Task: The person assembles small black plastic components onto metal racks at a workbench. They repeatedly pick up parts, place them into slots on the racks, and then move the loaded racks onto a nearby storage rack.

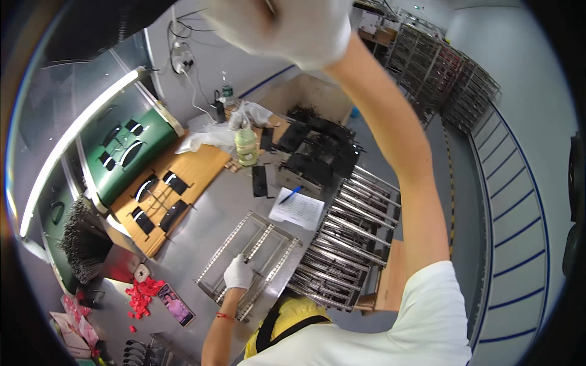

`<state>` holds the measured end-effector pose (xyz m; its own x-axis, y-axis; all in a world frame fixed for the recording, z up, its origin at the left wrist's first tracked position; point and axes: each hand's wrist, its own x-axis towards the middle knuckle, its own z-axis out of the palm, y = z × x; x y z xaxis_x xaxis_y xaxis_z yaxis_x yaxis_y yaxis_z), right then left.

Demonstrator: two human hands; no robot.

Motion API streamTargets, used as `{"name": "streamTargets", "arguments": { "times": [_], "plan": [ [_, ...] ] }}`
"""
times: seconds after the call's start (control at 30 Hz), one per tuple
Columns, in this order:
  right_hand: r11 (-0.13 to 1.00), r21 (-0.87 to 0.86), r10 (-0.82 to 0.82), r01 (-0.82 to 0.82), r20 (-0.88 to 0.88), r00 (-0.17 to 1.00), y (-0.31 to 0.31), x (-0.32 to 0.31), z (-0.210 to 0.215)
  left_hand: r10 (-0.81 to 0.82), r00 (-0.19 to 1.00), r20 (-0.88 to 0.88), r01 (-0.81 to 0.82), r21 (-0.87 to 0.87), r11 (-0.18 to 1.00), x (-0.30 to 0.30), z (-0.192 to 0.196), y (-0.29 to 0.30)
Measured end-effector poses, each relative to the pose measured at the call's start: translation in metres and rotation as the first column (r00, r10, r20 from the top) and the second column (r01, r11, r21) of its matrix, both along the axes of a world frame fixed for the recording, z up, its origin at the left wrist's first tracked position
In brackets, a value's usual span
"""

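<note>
Left hand point(238, 272), white-gloved, rested on the empty metal rack frame point(250, 263) lying flat on the steel table point(207, 226) — fingers curled over one of its bars, gripping it. Right hand point(293, 27), also gloved, was raised high near the camera; too blurred and cropped, so I could not tell whether it held anything. My reading: the frame carried no parts yet, so loading looked barely begun. A stack of like racks point(345, 244) lay just beside it, black curved parts point(317, 152) heaped beyond — much apparently left.
</note>
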<state>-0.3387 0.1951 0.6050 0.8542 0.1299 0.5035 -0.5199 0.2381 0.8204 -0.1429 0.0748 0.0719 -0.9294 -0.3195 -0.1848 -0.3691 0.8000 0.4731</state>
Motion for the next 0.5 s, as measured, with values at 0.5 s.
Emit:
{"name": "streamTargets", "arguments": {
  "times": [0.5],
  "plan": [
    [0.599,0.785,-0.375,0.159,0.451,-0.810,0.261,-0.193,-0.454,-0.110,0.991,-0.076,0.102,-0.110,0.989,-0.025,-0.028,0.013]
  ]
}}
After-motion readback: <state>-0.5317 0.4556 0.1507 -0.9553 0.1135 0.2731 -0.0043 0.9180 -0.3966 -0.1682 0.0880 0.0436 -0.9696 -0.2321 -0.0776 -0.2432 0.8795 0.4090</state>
